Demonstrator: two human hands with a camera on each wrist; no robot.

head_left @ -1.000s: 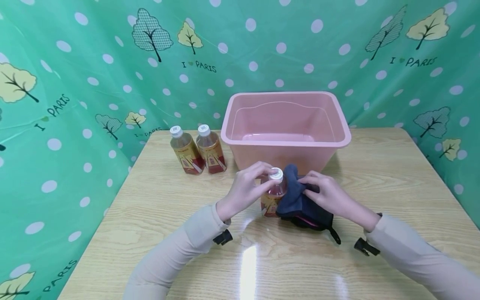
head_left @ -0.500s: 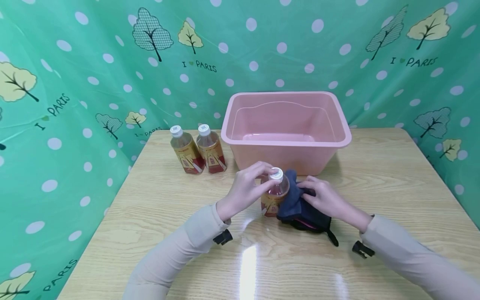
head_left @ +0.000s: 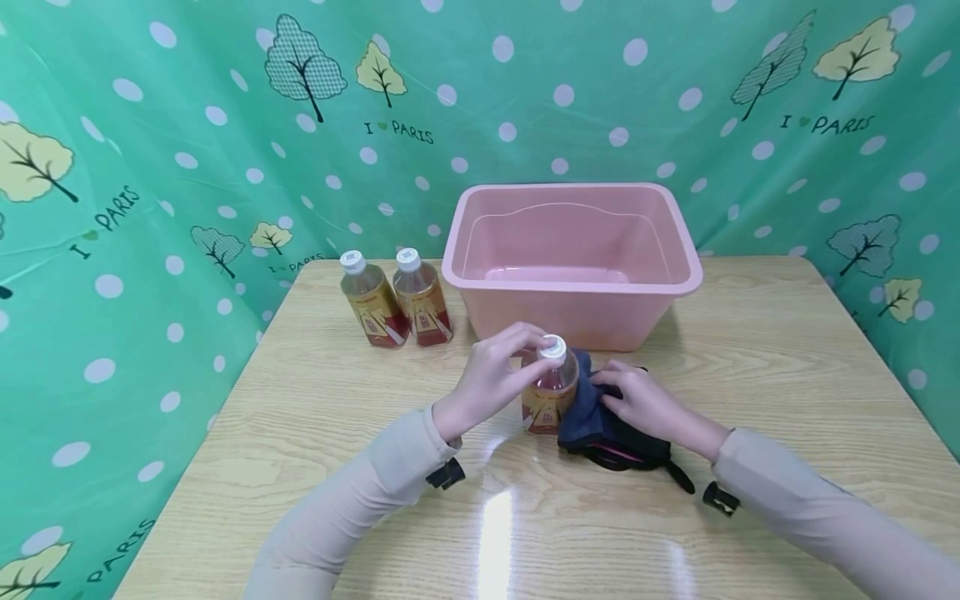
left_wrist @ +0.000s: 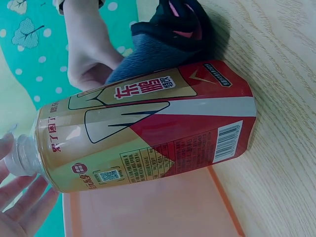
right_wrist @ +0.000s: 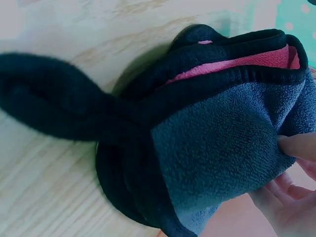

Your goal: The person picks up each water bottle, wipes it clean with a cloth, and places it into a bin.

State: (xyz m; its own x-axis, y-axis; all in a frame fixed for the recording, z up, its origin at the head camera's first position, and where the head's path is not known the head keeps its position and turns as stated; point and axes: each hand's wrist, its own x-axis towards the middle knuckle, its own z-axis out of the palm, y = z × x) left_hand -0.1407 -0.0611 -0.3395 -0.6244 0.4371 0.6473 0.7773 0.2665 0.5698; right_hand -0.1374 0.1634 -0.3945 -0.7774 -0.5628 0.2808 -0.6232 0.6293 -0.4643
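My left hand (head_left: 491,371) pinches the white cap of a drink bottle (head_left: 547,410) that stands upright on the table. In the left wrist view the bottle (left_wrist: 148,128) shows a gold and red label with a barcode near its base. Against the bottle's right side is a folded dark blue towel (head_left: 581,421) with black edging. My right hand (head_left: 641,404) pinches the towel from above, its thumb and fingertips on the cloth. Close up in the right wrist view, the towel (right_wrist: 217,143) has a pink inner layer and a black hanging loop (right_wrist: 49,98).
Just behind the hands stands a pink plastic tub (head_left: 573,312) with nothing seen inside. Two more bottles of the same kind, a left one (head_left: 375,304) and a right one (head_left: 423,304), stand left of it. A green patterned curtain (head_left: 480,108) borders the wooden table (head_left: 315,417).
The towel's raised top beside the bottle has sunk lower, and its loop has swung slightly right. My right hand has shifted a little left and downward with it. The left hand and bottle stay put.
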